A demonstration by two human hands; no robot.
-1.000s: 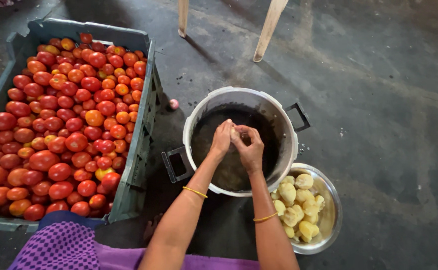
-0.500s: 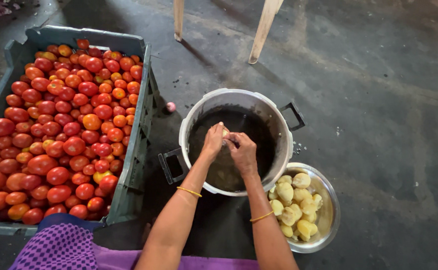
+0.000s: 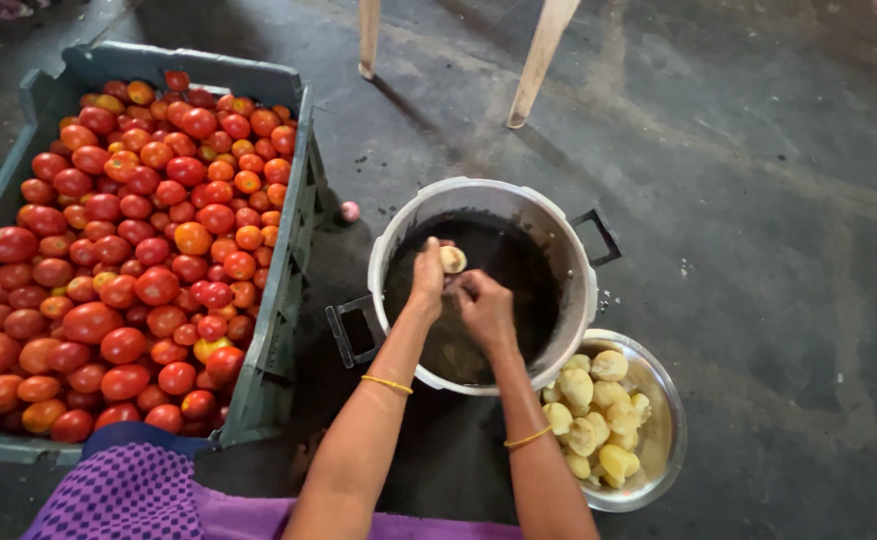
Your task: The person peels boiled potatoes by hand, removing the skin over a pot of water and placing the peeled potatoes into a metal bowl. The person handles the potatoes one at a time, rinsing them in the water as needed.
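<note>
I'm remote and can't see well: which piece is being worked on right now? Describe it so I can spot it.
Find the big metal pot with two black handles, right of the crate of tomatoes. Above its dark water, the left hand holds a small pale potato, with the right hand beside it. Unlike the peeled potatoes in the steel bowl, it is alone, held up.

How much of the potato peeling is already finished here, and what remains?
Done: a steel bowl holds a heap of peeled potatoes. In hand: the left hand and right hand work one potato over the pot. Left: the pot's dark inside hides any remaining potatoes, so I cannot tell how many.
</note>
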